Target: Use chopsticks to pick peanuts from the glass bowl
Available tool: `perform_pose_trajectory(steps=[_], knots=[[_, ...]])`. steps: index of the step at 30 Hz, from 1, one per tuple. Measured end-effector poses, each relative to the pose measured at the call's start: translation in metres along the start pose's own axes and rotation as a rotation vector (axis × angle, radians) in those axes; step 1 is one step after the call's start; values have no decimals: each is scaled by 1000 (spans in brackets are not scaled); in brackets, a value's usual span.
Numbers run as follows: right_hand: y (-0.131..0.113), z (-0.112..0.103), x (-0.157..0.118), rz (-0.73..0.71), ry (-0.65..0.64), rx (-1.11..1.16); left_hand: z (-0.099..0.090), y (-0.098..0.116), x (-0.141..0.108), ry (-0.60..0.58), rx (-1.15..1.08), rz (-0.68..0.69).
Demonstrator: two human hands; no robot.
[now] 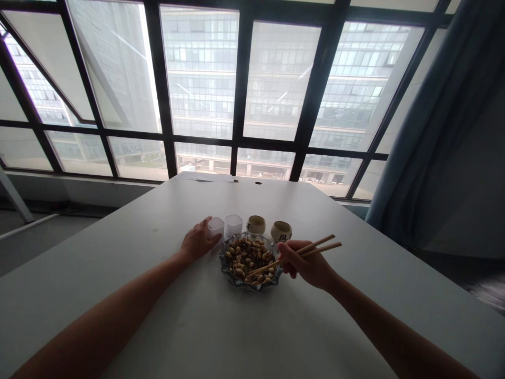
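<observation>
A glass bowl (252,287) with a jagged rim holds mixed nuts (245,255) and dark bits. My right hand (305,263) is closed on a pair of wooden chopsticks (321,246), whose tips rest among the nuts. Behind the bowl at the left, my left hand (200,239) has its fingers around the side of a translucent plastic cup (215,226). Beside that cup stands a second translucent cup (233,224). Two round ceramic cups with dark characters, one (256,225) in the middle and one (281,231) at the right, stand behind the bowl.
All of this is on a long white table (158,237). White paper (209,178) lies at its far end, near two dark round holes. Large windows rise beyond, and a blue curtain (426,121) hangs at the right.
</observation>
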State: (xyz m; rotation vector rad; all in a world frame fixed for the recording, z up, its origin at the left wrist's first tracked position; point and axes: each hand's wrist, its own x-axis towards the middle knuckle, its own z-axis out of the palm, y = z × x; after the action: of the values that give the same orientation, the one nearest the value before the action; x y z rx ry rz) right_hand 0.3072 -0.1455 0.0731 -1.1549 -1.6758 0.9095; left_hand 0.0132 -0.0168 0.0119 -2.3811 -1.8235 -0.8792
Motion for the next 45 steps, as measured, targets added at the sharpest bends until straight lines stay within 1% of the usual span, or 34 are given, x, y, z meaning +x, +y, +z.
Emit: perform_pose_trajectory(steps=[2,4,6,8,10,12,14,17,22,25,28,30,34,37,39,41,45], knots=[[-1,-4,2,4,65,26,2,-1,0,7,3,4],[-1,-9,3,-25,165,28,3,-3,1,11,4,11],[-2,-14,3,-72,207,-20,3,-3,1,10,0,16],[-4,-20,2,-133,149,-113,2,-3,0,8,-4,16],[-8,-23,1,-203,37,-200,1,-2,0,4,-5,10],[-12,-24,-1,-273,-59,-258,1,-1,0,-1,-4,7],[-15,-21,-2,-328,-110,-296,2,-2,0,2,-1,9],[-15,-17,-2,-354,-139,-311,3,-3,1,19,6,20],[-13,-15,-2,-326,-159,-293,1,-2,0,22,14,17],[-14,-16,-3,-294,-143,-284,0,0,-1,12,11,7],[-15,-15,-3,-235,-58,-214,0,0,-1,7,10,8],[-14,-16,-1,-176,64,-101,0,0,-1,3,6,7],[-8,-20,9,-54,351,229,-1,1,-1,-12,-3,-2],[-2,-26,16,45,478,511,-1,0,-1,-19,-4,-8],[3,-29,20,96,525,616,0,0,-1,-18,-3,-8],[7,-32,22,111,550,644,1,-1,-1,-12,-3,-5],[9,-35,21,111,524,618,2,-3,-1,-6,-15,3]])
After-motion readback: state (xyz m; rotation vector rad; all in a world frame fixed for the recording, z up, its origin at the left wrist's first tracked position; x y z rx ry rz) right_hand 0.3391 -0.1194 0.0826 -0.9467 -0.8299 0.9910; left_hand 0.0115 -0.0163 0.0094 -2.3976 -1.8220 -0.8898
